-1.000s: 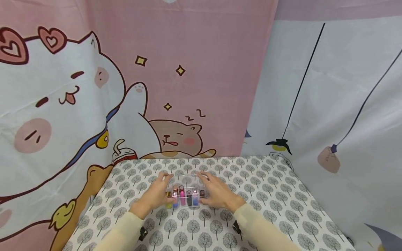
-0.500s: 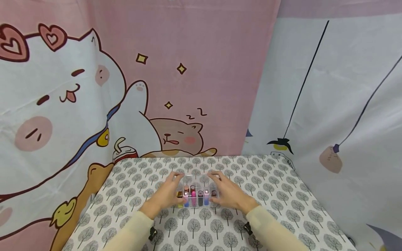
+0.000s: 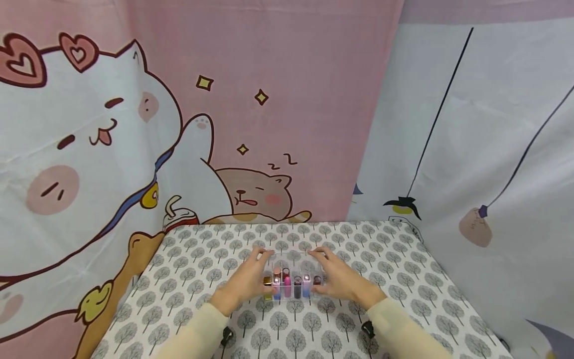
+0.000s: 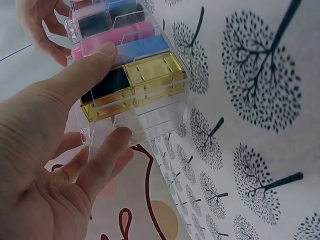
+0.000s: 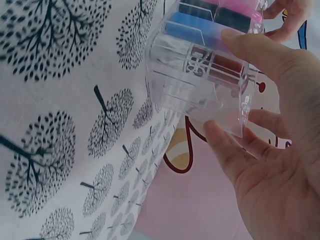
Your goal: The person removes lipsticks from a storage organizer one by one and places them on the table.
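Note:
A clear plastic lipstick organizer (image 4: 157, 120) stands low over the patterned cloth, with several lipsticks in its compartments. My left hand (image 3: 244, 281) grips its left end, thumb across the front beside a gold-and-black lipstick (image 4: 150, 77) and fingers round the side and back. At the opposite end my right hand (image 3: 343, 281) holds it the same way; its thumb lies by a blue lipstick (image 5: 192, 29). Between the hands, a bright pink lipstick (image 3: 287, 287) and a dark one (image 3: 297, 290) show through the clear front. The hands cover parts of both ends.
A white tablecloth (image 3: 287, 329) with grey tree prints covers the table. Behind it hangs a pink curtain (image 3: 314, 99) with cartoon animals, and a whitish curtain (image 3: 515, 149) hangs on the right. Dark straps (image 3: 227, 336) show by the cream sleeves (image 3: 197, 329).
Both hands have moved to the right together with the lipstick organizer between them. Their grip on its two ends looks the same. The head view has shifted slightly.

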{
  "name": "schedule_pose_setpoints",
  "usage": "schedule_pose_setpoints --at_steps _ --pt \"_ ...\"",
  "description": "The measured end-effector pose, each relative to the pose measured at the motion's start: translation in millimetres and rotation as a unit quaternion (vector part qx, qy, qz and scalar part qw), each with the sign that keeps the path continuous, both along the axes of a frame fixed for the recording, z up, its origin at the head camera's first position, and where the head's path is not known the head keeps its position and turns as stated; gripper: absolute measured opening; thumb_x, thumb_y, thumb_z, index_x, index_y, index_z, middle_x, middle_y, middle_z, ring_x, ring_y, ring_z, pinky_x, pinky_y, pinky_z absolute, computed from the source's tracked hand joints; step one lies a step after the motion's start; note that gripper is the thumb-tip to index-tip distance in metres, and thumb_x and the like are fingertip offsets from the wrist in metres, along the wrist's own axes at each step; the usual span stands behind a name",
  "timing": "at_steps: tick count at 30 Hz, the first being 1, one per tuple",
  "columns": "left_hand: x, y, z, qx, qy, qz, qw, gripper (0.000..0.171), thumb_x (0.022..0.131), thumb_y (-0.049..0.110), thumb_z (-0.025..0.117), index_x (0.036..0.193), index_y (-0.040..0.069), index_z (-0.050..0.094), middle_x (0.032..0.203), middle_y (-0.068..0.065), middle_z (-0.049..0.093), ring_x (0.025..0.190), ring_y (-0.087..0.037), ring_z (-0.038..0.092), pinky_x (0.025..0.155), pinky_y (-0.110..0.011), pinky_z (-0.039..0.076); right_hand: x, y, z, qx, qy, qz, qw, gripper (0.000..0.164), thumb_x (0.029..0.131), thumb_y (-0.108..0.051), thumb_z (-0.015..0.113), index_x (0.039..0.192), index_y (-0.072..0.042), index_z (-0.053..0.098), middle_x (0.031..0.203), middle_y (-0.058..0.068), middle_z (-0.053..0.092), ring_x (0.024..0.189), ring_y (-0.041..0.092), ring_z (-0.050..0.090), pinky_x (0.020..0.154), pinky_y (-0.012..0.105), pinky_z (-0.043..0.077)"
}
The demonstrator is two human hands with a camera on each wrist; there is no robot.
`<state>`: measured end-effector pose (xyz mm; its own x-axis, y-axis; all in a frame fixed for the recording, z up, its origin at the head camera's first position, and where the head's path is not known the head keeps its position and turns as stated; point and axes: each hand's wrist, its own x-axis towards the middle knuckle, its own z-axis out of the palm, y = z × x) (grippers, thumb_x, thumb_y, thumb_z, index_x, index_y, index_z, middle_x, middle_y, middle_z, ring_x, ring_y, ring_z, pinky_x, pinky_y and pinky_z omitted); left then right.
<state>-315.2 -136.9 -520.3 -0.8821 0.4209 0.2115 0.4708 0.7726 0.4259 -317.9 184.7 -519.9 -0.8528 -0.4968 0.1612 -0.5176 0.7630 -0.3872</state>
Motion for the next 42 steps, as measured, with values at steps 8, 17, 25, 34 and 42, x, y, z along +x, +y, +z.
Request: schedule_pose_setpoints --at_steps 8,17,25,34,42 --pt "5.5 8 -2.1 0.004 -0.019 -0.001 0.9998 0.117 0.078 0.039 0.110 0.174 0.013 0.049 0.164 -0.018 0.053 0.098 -0.016 0.072 0.083 -0.031 0.072 5.0 11 0.1 -0.009 -0.018 0.007 1.000 0.109 0.092 -0.034 0.102 0.180 -0.014 0.041 0.179 0.020 0.043 0.117 0.027 0.078 0.101 0.045 0.073" --pt "8.3 9 -1.1 0.005 -0.016 -0.001 0.9999 0.117 0.076 0.037 0.110 0.174 0.013 0.050 0.164 -0.017 0.053 0.094 -0.014 0.072 0.083 -0.034 0.073 6.1 16 0.4 0.005 0.005 0.009 1.000 0.106 0.093 -0.041 0.100 0.179 -0.015 0.044 0.179 0.017 0.047 0.141 0.039 0.070 0.120 0.062 0.065" --pt "7.8 8 1.1 0.004 -0.009 -0.007 0.9999 0.116 0.076 0.035 0.111 0.173 0.012 0.050 0.162 -0.018 0.053 0.092 -0.013 0.070 0.086 -0.037 0.073 4.8 15 4.6 0.010 0.032 0.011 0.999 0.097 0.098 -0.049 0.093 0.178 -0.019 0.047 0.179 0.009 0.049 0.155 0.037 0.062 0.126 0.062 0.060" --pt "7.5 7 -0.9 0.003 -0.008 -0.009 0.9999 0.116 0.076 0.035 0.111 0.171 0.009 0.050 0.161 -0.018 0.053 0.096 -0.015 0.072 0.092 -0.041 0.074 1.6 8 10.7 0.008 0.091 0.037 0.995 0.074 0.107 -0.043 0.085 0.172 -0.020 0.057 0.173 0.012 0.058 0.157 0.035 0.061 0.131 0.063 0.056" --pt "4.0 5 0.9 0.007 -0.007 -0.010 0.9999 0.116 0.076 0.034 0.112 0.171 0.010 0.050 0.159 -0.018 0.053 0.091 -0.012 0.068 0.092 -0.041 0.074 -5.5 0 20.2 -0.010 0.082 0.069 0.994 0.061 0.111 -0.037 0.081 0.166 -0.018 0.064 0.171 0.007 0.062 0.157 0.033 0.061 0.132 0.063 0.055"
